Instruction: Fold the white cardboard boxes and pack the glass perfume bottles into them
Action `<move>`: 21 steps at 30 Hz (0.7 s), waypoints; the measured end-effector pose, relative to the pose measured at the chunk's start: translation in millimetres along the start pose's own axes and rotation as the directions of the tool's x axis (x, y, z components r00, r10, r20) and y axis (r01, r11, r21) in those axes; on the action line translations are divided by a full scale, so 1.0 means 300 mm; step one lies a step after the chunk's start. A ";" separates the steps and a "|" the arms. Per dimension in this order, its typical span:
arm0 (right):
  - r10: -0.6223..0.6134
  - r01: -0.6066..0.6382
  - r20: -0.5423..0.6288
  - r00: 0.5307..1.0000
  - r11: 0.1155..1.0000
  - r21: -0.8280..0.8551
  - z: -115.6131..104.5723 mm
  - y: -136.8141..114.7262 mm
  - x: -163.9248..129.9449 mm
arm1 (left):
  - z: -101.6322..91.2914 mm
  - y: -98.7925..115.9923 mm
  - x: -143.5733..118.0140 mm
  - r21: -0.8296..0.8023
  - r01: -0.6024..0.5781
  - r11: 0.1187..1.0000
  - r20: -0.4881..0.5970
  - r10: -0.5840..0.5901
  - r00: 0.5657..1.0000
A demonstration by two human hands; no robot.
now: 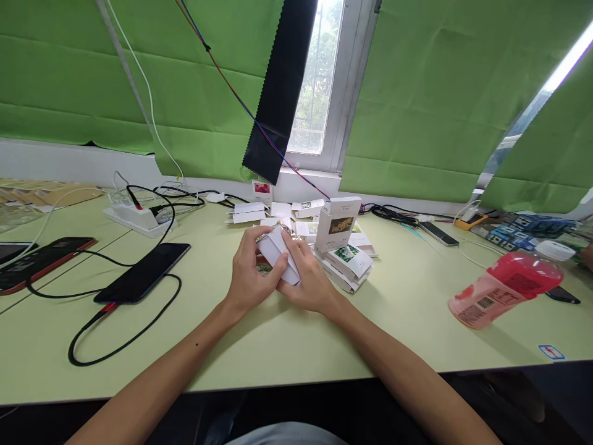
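A small white cardboard box (277,250) is gripped between both hands above the middle of the table. My left hand (248,269) wraps its left side, with the thumb pressed on the face towards me. My right hand (310,278) closes round the right side. Part of a printed picture shows under the box, between the hands. To the right, a white box with a yellow flower picture (340,225) stands upright. It rests on a stack of similar boxes (349,266), the top one printed with a white flower. Several more white boxes (248,213) lie behind my hands.
A black phone (143,272) on a charging cable lies left, near a white power strip (139,216). A pink drink bottle (509,284) stands right. Another phone (438,233) and coiled black cables (393,214) lie along the back. Green blinds (204,93) hang behind the table.
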State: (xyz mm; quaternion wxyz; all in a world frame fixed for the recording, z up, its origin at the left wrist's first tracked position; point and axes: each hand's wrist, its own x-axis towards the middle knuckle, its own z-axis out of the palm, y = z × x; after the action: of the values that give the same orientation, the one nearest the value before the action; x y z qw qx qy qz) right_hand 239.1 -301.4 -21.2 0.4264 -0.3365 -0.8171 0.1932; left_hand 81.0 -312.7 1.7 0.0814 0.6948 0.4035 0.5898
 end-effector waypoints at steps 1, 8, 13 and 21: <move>0.003 -0.003 0.000 1.000 1.000 -0.002 0.000 0.001 0.000 | 0.000 0.000 0.000 0.002 -0.005 1.000 -0.001 0.005 1.000; -0.011 0.012 0.007 1.000 1.000 -0.025 0.000 0.003 0.000 | 0.002 -0.009 -0.001 0.026 -0.022 0.999 0.001 0.022 1.000; 0.000 0.000 0.001 1.000 1.000 -0.014 0.001 0.003 0.000 | 0.000 -0.006 0.000 0.027 -0.024 0.999 0.000 0.024 1.000; -0.021 0.021 0.004 1.000 1.000 -0.010 0.001 0.009 0.001 | -0.001 -0.003 0.001 0.037 -0.010 0.999 0.003 0.010 1.000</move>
State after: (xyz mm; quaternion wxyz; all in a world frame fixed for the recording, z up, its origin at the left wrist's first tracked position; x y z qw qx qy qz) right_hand 239.7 -299.4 -22.7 0.4251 -0.3298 -0.8223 0.1854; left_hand 80.3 -311.9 1.5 0.0659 0.6991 0.4108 0.5815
